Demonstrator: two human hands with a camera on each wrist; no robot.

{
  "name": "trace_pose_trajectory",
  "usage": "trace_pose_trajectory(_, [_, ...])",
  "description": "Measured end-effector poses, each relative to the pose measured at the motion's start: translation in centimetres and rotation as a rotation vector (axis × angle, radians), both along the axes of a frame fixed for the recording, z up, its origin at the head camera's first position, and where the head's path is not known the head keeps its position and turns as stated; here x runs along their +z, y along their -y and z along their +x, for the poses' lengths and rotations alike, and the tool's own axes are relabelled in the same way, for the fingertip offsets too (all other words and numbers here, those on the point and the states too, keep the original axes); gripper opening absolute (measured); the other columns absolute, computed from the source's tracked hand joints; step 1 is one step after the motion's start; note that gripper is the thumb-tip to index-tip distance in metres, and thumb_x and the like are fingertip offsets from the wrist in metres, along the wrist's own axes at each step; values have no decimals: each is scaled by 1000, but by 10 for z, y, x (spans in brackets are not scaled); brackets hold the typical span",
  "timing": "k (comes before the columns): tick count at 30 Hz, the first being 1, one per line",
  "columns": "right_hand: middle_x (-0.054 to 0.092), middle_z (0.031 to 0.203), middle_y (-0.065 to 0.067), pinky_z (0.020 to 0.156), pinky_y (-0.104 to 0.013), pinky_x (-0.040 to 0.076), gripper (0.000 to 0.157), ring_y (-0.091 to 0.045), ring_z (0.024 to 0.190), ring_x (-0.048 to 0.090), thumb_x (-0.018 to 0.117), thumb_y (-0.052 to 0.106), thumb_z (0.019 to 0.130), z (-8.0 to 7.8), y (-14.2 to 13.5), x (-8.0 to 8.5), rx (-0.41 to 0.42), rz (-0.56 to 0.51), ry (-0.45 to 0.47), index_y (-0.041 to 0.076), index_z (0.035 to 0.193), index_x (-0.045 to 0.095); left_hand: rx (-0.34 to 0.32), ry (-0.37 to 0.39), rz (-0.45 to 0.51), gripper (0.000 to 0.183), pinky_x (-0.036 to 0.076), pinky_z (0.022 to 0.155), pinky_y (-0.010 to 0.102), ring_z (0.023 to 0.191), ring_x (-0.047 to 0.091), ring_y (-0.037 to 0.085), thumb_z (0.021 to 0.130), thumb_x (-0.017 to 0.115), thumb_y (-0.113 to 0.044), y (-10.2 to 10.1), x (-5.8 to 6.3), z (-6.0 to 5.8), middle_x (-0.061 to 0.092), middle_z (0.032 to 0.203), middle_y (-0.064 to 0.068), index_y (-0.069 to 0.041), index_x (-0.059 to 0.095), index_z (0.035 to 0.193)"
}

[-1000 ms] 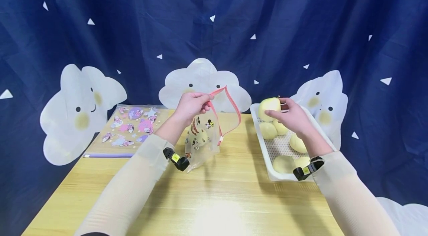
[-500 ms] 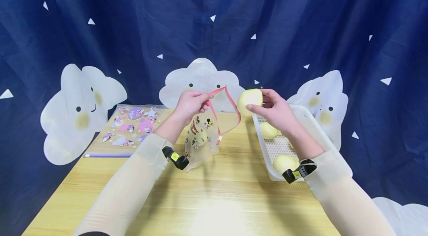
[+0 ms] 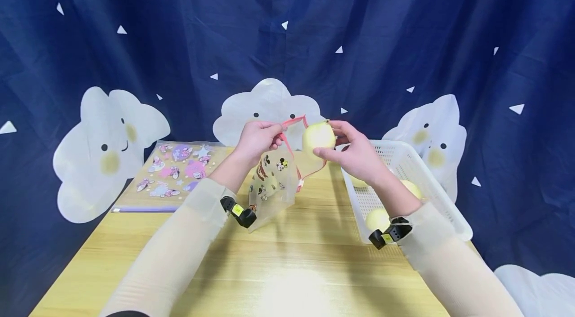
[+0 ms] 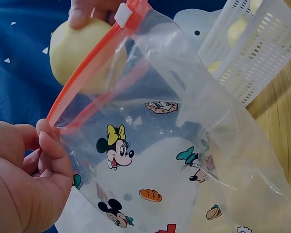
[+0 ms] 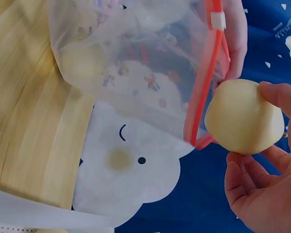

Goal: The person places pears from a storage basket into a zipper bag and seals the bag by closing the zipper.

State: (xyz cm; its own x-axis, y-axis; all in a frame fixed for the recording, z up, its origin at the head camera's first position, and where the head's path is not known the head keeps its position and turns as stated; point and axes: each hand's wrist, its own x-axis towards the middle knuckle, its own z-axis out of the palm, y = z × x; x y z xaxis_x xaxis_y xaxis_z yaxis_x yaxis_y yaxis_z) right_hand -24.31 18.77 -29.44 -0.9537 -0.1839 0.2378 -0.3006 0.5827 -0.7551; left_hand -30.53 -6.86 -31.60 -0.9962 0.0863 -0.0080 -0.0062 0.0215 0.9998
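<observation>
My left hand (image 3: 261,141) pinches the red zip rim of a clear zip bag (image 4: 150,141) printed with cartoon characters. The bag hangs with its mouth spread. Through its wall a pale yellow round shape shows low down in the right wrist view. My right hand (image 3: 357,155) grips a pale yellow pear (image 3: 319,140), thumb on one side and fingers on the other. In the right wrist view the pear (image 5: 245,116) is right at the red rim; whether it touches the rim I cannot tell.
A white perforated basket (image 3: 449,207) with several pears stands on the right, partly hidden by my right forearm. A flat zip bag (image 3: 172,172) with a purple zip lies at the table's left. A blue curtain (image 3: 278,17) hangs behind the wooden table (image 3: 251,267).
My right hand has lifted the pear from over the basket and carried it left to the bag's mouth. My left hand and the bag have hardly moved.
</observation>
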Motion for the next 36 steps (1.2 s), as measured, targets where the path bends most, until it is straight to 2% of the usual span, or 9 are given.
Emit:
trace_pose_trajectory(5, [70, 140, -13, 86, -37, 55, 74, -32, 114, 68, 90, 28, 90, -2, 6, -6, 32, 50, -52, 11, 155, 59, 7, -9, 9, 26, 53, 60, 13, 62, 62, 4, 107, 65, -13, -3, 1, 0, 69, 71, -2, 4, 81, 119])
trace_pose_trajectory(14, [64, 134, -7, 88, -40, 53, 75, -29, 116, 62, 91, 37, 88, 0, 10, -11, -10, 162, -15, 23, 155, 61, 5, -17, 21, 26, 50, 59, 14, 62, 61, 4, 107, 66, -13, -3, 3, 4, 68, 69, -3, 3, 81, 120])
trace_pose_trajectory(21, [63, 129, -12, 84, -38, 52, 73, -30, 113, 62, 91, 40, 88, 3, 11, -12, -16, 215, -21, 20, 152, 63, 11, -6, 28, 29, 50, 60, 13, 63, 60, 4, 107, 65, -12, -3, 4, 4, 67, 70, -3, 7, 78, 124])
trace_pose_trajectory(25, [63, 123, -12, 83, -38, 52, 69, -29, 109, 61, 91, 38, 88, 2, 9, -13, -18, 216, -35, 18, 149, 65, 9, -5, 31, 28, 50, 61, 14, 64, 60, 4, 107, 65, -13, -5, 5, 5, 67, 70, -3, 6, 78, 123])
trace_pose_trajectory(28, [63, 119, -12, 84, -37, 51, 60, -29, 107, 62, 89, 33, 90, 1, 6, -14, -21, 192, -42, 14, 143, 69, 9, -14, 33, 27, 50, 60, 14, 64, 59, 4, 108, 65, -13, -6, 7, 6, 67, 70, -3, 5, 79, 123])
trace_pose_trajectory(32, [67, 124, -13, 84, -36, 54, 44, -30, 107, 67, 83, 25, 95, 0, 1, -14, -29, 148, -65, 9, 135, 73, 20, -35, 43, 24, 48, 58, 14, 62, 57, 4, 107, 66, -13, -5, 9, 6, 65, 67, -3, 2, 81, 119])
trace_pose_trajectory(36, [68, 130, -15, 85, -36, 55, 39, -31, 110, 71, 78, 25, 99, -2, -6, -13, -49, 135, -68, 8, 134, 72, 27, -59, 70, 24, 47, 57, 13, 61, 57, 3, 107, 67, -13, -5, 10, 5, 64, 66, -4, 3, 80, 119])
